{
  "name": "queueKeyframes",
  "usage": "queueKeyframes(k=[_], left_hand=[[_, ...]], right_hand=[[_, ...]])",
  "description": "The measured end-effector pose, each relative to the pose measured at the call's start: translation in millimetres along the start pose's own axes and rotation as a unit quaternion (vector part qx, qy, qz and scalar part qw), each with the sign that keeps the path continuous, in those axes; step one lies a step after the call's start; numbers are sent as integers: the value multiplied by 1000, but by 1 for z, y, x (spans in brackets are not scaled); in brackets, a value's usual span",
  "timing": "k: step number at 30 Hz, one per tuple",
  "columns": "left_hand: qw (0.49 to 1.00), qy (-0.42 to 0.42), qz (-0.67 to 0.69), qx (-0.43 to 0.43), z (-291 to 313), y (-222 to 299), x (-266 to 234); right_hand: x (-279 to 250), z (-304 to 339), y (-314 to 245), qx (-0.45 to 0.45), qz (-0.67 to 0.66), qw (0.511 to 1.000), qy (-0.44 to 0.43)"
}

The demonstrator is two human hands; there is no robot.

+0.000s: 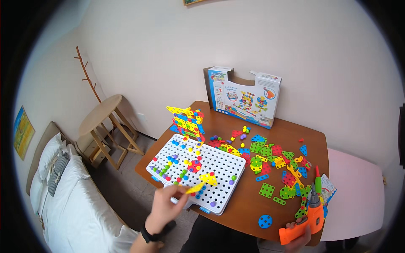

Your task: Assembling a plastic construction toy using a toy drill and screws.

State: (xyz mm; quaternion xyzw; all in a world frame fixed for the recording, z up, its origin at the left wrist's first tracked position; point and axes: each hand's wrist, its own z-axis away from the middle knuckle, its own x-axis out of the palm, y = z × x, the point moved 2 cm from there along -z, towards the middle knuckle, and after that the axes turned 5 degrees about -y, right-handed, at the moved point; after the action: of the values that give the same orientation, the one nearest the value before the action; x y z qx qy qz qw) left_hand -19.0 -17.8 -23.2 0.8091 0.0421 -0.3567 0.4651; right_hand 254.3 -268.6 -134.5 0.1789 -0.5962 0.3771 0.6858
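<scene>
My left hand (166, 205), with a dark band on its wrist, pinches a flat yellow plate (194, 188) over the near side of a white pegboard (225, 162). Just beyond the plate, a yellow triangular plate (209, 179) with holes lies on the board. Near it are a red flower-shaped plate (194, 165) and several coloured pegs. At the table's right front, my right hand (303, 239) is wrapped round the handle of an orange toy drill (311, 220). The drill's grey chuck points away from me, close to the loose pieces.
Loose perforated plates (266, 190) and pegs cover the right half of the brown table (242, 219). A built model (188, 123) stands at the board's far left corner. Behind is an open-topped cardboard box (244, 97). A green-handled screwdriver (317, 181) lies beyond the drill.
</scene>
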Motion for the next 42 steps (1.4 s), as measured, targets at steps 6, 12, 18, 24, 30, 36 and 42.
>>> queueKeyframes(k=[6, 12, 18, 24, 30, 36, 42], left_hand=[[978, 59, 200, 18, 45, -4, 41], [958, 35, 261, 113, 49, 14, 66], [938, 70, 262, 216, 56, 26, 79], [936, 114, 229, 241, 52, 28, 77], [940, 103, 241, 219, 51, 21, 78], [940, 83, 268, 195, 48, 12, 87], [927, 54, 287, 237, 42, 8, 92]], right_hand=[[2, -1, 10, -95, 309, 935, -144], [54, 11, 43, -91, 411, 891, -173], [79, 42, 118, 10, 499, 835, -233], [96, 50, 151, -8, 522, 835, -176], [107, 48, 163, -32, 521, 840, -150], [108, 42, 159, -1, 513, 844, -157], [106, 38, 151, 90, 491, 857, -131]])
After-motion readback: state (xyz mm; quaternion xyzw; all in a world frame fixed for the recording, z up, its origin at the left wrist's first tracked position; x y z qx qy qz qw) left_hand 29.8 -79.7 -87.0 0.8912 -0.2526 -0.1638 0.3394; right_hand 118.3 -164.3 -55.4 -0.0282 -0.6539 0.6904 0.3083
